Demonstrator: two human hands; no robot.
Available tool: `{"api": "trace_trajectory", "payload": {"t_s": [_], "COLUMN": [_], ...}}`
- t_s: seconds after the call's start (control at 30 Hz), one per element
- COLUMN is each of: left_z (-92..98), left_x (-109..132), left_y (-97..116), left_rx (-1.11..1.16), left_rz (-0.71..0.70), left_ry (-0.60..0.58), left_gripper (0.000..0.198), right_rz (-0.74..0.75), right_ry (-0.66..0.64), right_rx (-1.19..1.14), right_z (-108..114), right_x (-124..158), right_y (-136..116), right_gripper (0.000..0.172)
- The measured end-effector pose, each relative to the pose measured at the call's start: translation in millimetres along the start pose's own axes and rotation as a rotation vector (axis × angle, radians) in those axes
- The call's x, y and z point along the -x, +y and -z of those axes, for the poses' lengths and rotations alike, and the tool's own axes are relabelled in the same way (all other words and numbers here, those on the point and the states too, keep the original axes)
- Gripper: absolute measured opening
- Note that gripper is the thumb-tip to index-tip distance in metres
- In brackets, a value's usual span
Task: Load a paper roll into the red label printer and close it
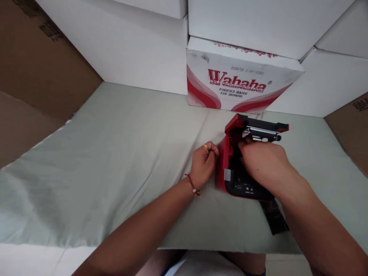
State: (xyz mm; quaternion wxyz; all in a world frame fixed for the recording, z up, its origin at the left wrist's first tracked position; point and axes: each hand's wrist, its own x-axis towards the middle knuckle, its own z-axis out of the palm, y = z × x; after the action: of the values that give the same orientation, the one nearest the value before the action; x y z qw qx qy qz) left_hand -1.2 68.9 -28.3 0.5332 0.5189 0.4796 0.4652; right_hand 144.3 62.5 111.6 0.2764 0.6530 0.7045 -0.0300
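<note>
A red and black machine that looks like a small label printer (pixel 223 165) stands on the cloth with its lid (pixel 263 124) raised at the back. My right hand (pixel 264 159) reaches into its open body from the right. The fingers there are bent together near a roller, and what they hold, if anything, is hidden. My left hand (pixel 203 163) rests by the machine's red left side with its fingers curled closed, touching or nearly touching it. From the front of the machine a glossy black strip (pixel 274 218) hangs onto the cloth, partly under my right forearm.
A Wahaha water carton (pixel 241 86) stands behind the machine, against stacked white boxes (pixel 143 50). Brown cardboard (pixel 43 69) walls the left side, with more cardboard (pixel 350 126) at the right. Pale green cloth (pixel 115 153) with creases covers the table, whose front edge is near my lap.
</note>
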Motion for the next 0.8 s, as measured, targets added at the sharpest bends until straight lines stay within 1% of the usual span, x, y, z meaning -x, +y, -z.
{"api": "trace_trajectory", "payload": {"t_s": [0.1,0.17,0.23,0.3,0.33,0.37,0.4,0.47,0.5,0.57,0.63,0.7,0.77,0.8], "left_z": [-0.9,-1.4,-1.4,-0.5,0.4,1.5,2.7,5.1,6.0,6.9,7.0,6.6,6.2,6.1], "left_x": [-1.8,-2.7,-3.4,-3.8,-3.9,-4.0,-4.2,-4.8,-5.2,-6.1,-6.8,-7.2,-7.4,-7.6], "left_y": [-1.3,-1.8,-1.8,-1.2,-0.9,-0.5,-0.3,-0.6,-1.1,-2.8,-5.0,-6.9,-8.2,-8.5], "left_rx": [-0.043,-0.079,-0.087,-0.011,0.050,0.108,0.153,0.181,0.176,0.181,0.211,0.237,0.247,0.250], "left_rz": [-0.014,-0.032,-0.021,-0.007,-0.027,-0.072,-0.133,-0.256,-0.291,-0.293,-0.256,-0.229,-0.217,-0.211], "left_ry": [-0.014,-0.013,-0.013,-0.011,-0.002,0.002,-0.004,-0.075,-0.134,-0.236,-0.275,-0.274,-0.267,-0.264], "left_gripper": [0.020,0.019,0.018,0.012,0.008,0.013,0.027,0.055,0.063,0.067,0.065,0.063,0.063,0.062], "right_rz": [-0.013,-0.029,-0.070,-0.111,-0.120,-0.121,-0.116,-0.111,-0.114,-0.117,-0.108,-0.061,0.004,0.042], "right_ry": [0.014,0.033,0.037,0.044,0.052,0.060,0.070,0.087,0.101,0.137,0.191,0.293,0.427,0.486], "right_rx": [0.009,-0.011,-0.045,-0.080,-0.094,-0.104,-0.112,-0.128,-0.146,-0.215,-0.325,-0.481,-0.669,-0.747], "right_z": [-4.3,-6.5,-7.7,-8.4,-8.9,-9.5,-10.3,-12.5,-13.7,-16.4,-19.5,-24.6,-34.3,-41.7], "right_x": [-4.9,-6.0,-5.1,-2.9,-1.5,-0.2,1.1,2.9,3.3,3.8,6.5,16.1,36.9,51.4], "right_y": [0.8,0.9,0.6,0.8,1.2,2.0,2.9,4.5,4.9,4.3,2.7,3.8,13.3,22.7], "right_gripper": [0.030,0.032,0.035,0.037,0.038,0.040,0.041,0.041,0.042,0.045,0.049,0.045,0.038,0.036]}}
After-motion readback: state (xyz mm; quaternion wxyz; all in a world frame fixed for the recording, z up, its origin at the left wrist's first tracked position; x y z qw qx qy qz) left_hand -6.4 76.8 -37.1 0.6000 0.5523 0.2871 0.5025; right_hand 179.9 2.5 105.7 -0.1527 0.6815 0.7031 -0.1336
